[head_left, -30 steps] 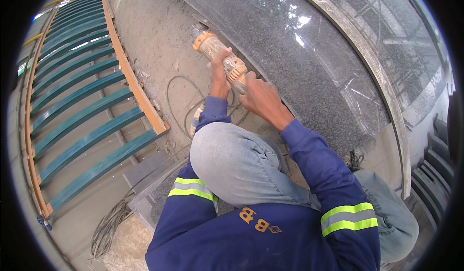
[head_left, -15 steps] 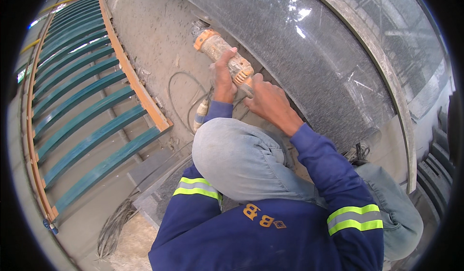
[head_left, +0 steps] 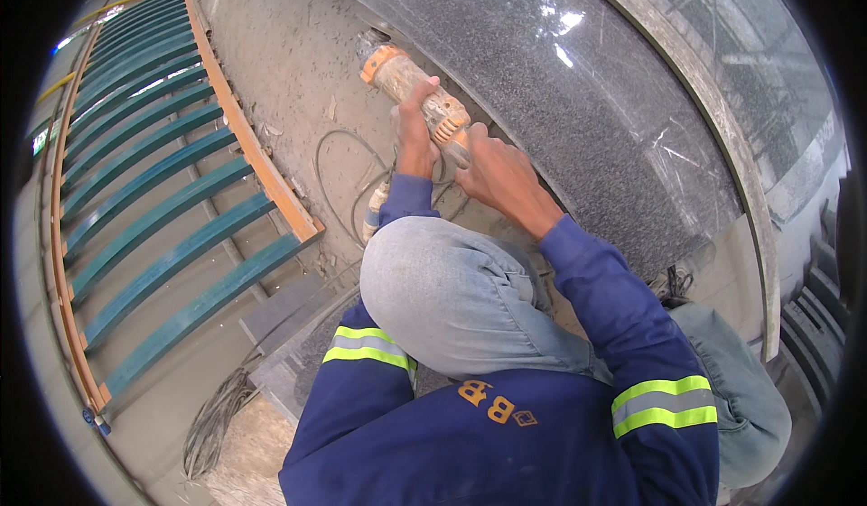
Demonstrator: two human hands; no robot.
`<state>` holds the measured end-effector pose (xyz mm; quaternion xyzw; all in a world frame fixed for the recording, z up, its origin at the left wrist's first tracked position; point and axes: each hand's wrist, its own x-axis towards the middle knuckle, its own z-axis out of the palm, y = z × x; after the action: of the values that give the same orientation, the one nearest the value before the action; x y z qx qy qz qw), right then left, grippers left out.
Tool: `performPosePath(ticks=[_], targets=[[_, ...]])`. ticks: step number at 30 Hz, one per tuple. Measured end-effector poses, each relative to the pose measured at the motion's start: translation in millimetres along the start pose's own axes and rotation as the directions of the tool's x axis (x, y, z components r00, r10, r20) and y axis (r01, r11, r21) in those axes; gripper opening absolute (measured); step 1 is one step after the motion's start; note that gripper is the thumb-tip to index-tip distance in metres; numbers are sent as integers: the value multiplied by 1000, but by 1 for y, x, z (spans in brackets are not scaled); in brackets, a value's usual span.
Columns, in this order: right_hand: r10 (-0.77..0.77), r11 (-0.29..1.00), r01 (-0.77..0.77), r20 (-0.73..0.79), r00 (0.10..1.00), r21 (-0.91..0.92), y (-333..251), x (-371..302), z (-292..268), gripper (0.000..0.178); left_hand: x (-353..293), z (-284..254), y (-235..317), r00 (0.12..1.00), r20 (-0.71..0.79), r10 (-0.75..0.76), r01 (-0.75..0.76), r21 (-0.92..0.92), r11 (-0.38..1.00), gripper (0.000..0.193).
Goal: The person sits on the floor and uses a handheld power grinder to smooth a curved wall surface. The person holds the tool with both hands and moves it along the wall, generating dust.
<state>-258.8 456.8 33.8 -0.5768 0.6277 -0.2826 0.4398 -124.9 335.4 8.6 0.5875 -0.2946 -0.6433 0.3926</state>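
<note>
Both my hands are on a dusty orange and grey angle grinder (head_left: 402, 77). My left hand (head_left: 415, 133) wraps round the middle of its body, thumb on top. At the rear end, my right hand (head_left: 497, 167) is closed on the grip. The grinder's head points away to the upper left, right by the near edge of a polished dark stone slab (head_left: 578, 100). Its disc is mostly hidden and I cannot tell whether it touches the slab. A cable (head_left: 318, 167) loops on the floor beside my left wrist, near a dusty white cable connector (head_left: 374, 210).
Left of me lies a rack of teal slats with an orange frame (head_left: 244, 136). A long stone strip (head_left: 713, 113) runs across the slab. Near my left elbow are a coil of grey cable (head_left: 209, 420) and a small dark slab piece (head_left: 284, 312). Dark stacked pieces (head_left: 813, 334) stand at the right.
The grinder has shifted slightly, with its head closer to the slab's edge. Both hands have moved a little with it, still holding on.
</note>
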Motion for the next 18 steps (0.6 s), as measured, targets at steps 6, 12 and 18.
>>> performPosePath(ticks=[6,12,18], targets=[[-5,1000,5,5,1000,-14,0,2,-1,31,-1,3,2,1000,-2,-1,1,-26,1000,28],[36,999,-36,58,998,2,-3,-13,-8,39,-23,10,1,1000,0,1,-1,-48,999,28],[60,998,-59,68,996,-11,-2,-14,-8,39,-31,17,3,1000,12,-11,11,-43,999,30]])
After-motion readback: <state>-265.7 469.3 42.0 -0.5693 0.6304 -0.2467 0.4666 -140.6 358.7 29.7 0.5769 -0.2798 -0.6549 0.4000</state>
